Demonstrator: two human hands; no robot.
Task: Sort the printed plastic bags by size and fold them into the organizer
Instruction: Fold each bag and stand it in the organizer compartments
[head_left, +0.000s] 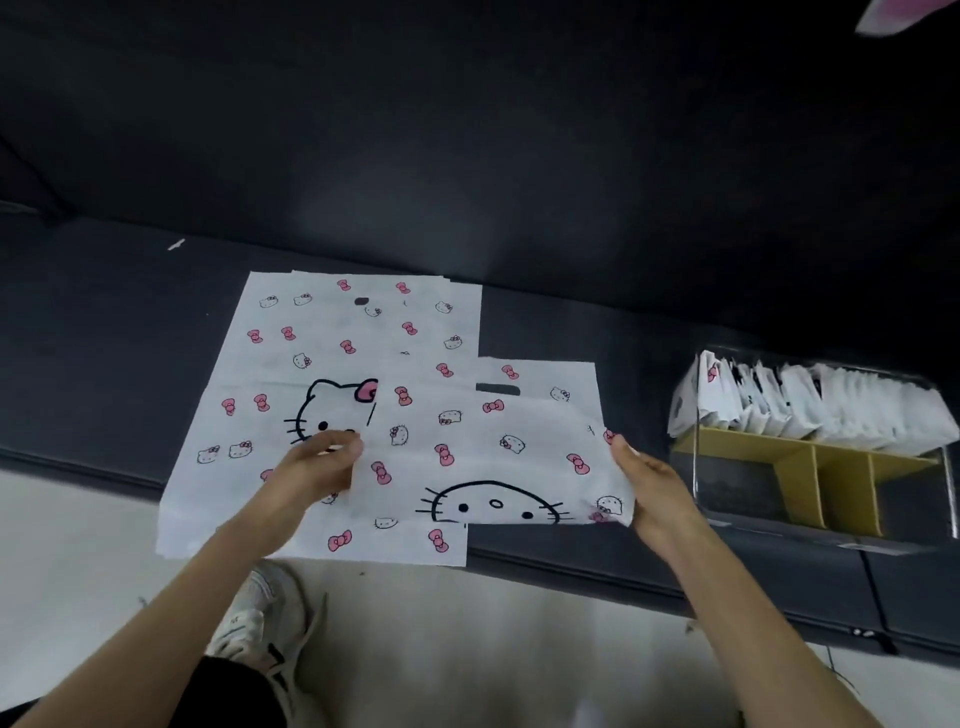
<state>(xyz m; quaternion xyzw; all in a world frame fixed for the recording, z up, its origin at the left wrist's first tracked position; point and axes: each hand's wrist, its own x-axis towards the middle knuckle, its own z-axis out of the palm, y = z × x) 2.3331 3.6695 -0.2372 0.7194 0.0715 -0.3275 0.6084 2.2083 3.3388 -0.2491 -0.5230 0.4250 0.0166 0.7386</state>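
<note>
**Surroundings.** A dark upholstered sofa seat (104, 322) is stretching across the middle of the view, its front edge running down toward the lower right. Behind it, the dark backrest (467, 130) is filling the upper half. A small white scrap (176, 244) is lying on the seat at the left, close to the backrest. Below the seat edge, a pale floor (493, 649) is showing. A light grey sneaker (260, 618) with dark trim is resting on that floor, with a black trouser leg (228, 691) lying just beside it toward the bottom edge. A blurred pink-and-white object (904, 15), too unclear to identify, is intruding at the top right corner.
</note>
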